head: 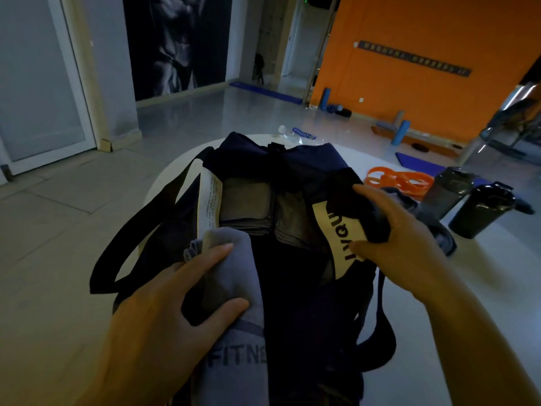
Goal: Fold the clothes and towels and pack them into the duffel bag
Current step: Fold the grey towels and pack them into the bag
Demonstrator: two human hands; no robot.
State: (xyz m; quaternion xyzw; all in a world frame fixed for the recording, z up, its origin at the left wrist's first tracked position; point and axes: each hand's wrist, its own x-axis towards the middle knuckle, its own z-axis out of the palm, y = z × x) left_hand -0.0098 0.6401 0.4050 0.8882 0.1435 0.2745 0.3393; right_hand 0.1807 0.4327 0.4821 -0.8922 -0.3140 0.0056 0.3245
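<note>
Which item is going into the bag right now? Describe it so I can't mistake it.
On the white round table lies the open dark duffel bag. At its near left edge, under the left hand, is a folded grey-blue towel. Unlike the grey folded pieces inside, it bears printed letters "FITNE".

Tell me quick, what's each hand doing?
Left hand: closed on the folded grey towel, at the duffel bag.
Right hand: gripping the bag's dark edge, holding it open.

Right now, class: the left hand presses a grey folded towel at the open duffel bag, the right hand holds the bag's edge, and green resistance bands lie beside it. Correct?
Not quite. The head view shows the resistance bands are orange. The left hand, towel, right hand and duffel bag are as stated.
</note>
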